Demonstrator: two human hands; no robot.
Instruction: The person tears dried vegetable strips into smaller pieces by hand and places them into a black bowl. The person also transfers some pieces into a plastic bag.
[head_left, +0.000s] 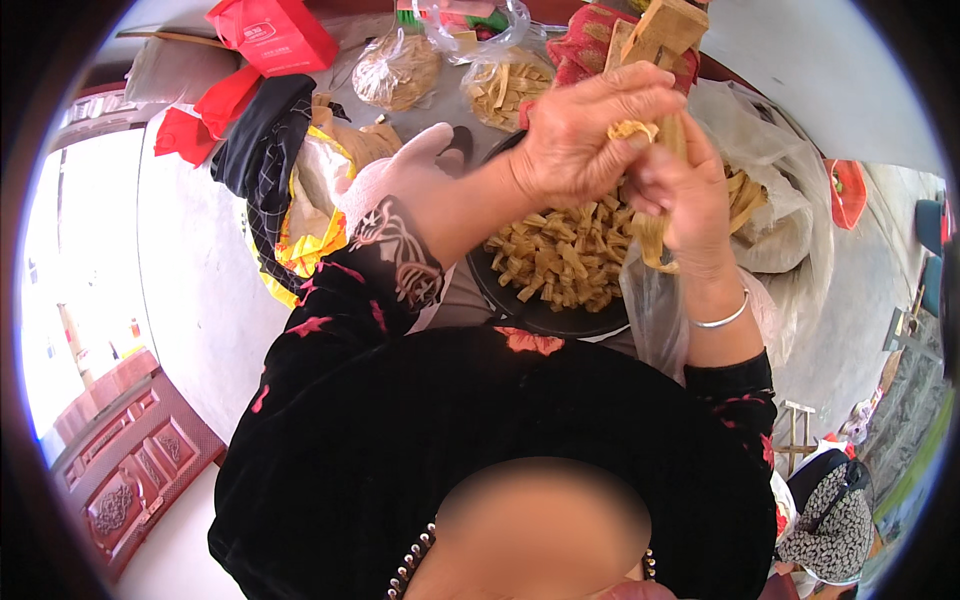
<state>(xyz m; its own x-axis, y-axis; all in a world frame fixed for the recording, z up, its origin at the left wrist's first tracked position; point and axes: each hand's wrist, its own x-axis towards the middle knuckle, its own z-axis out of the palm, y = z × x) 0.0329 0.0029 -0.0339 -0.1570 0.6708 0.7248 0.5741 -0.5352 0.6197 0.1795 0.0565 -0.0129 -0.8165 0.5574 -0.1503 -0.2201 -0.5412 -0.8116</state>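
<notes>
My left hand (577, 139) and my right hand (679, 176) meet at the upper right of the head view, both on a tan strip of dried, leaf-like material (656, 229) that hangs down between them. A curled yellowish end (631, 131) pokes out by my left thumb. Under the hands, a round black pan (555, 324) holds a heap of small folded tan pieces (566, 262). Just beyond the hands stands a wooden block or stand (664, 34) beside a red patterned cloth (589, 37). My fingers partly hide the strip.
Plastic bags with tan strips (510, 90) and other tan contents (396, 69) lie beyond the pan. A large clear plastic bag (795, 217) is at the right. A yellow-edged sack (311, 240), dark cloth (262, 150) and red bag (281, 37) are at the left.
</notes>
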